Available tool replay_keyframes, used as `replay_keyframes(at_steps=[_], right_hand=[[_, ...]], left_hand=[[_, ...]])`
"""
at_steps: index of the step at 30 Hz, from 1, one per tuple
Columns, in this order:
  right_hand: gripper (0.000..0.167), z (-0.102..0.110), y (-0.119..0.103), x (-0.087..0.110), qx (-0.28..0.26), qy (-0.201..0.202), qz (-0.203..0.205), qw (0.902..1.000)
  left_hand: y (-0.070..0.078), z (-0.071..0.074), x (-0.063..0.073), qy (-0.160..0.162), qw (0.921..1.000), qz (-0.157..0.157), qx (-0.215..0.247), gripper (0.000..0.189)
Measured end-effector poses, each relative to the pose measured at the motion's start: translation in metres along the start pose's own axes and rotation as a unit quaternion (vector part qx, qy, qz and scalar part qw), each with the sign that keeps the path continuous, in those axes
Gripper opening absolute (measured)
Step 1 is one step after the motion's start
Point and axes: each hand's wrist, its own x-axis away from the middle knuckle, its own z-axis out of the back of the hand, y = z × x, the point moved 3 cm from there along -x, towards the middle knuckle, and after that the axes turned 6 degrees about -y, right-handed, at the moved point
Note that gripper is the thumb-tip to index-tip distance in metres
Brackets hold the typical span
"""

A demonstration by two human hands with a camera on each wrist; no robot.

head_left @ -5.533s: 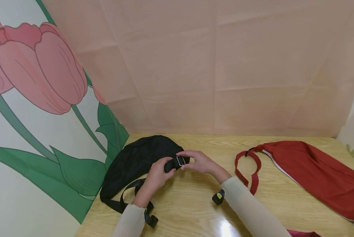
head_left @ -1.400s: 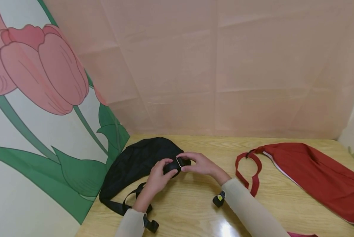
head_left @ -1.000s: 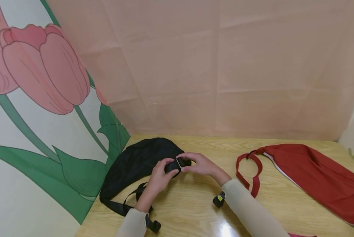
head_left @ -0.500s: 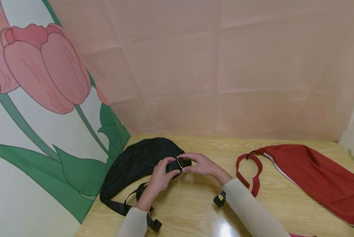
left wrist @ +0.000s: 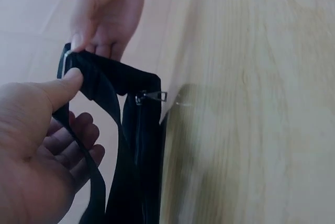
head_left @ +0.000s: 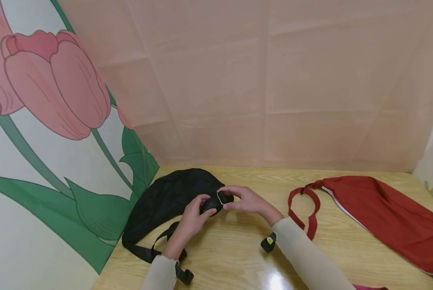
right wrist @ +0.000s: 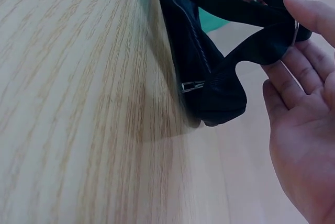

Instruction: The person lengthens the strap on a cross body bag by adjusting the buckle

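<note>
Above the wood-grained desk [head_left: 234,253], the left grip [head_left: 194,215] pinches a flat black strap [head_left: 208,204], the right grip [head_left: 247,200] its metal buckle [head_left: 219,198].

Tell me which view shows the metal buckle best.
The head view: the metal buckle is small there, but its frame's outline shows, between the left hand and right hand. Both wrist views are closer but show it nearly edge-on, as a thin bright line.
</note>
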Motion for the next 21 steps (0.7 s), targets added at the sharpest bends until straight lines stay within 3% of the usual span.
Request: replay_keyframes(at_steps=[14, 21], right_hand=[[0.050, -0.0027, 0.0017, -0.0004, -0.011, -0.001, 0.003, 0.9999], [0.048, -0.0021, 0.0018, -0.0028, -0.003, -0.003, 0.008, 1.0000]], left_hand=[[-0.0006, -0.0021, 0.0004, -0.002, 0.9998, -0.018, -0.007, 0.046], [0.0065, -0.0028, -0.0032, -0.006, 0.9999, 0.000, -0.011, 0.048]])
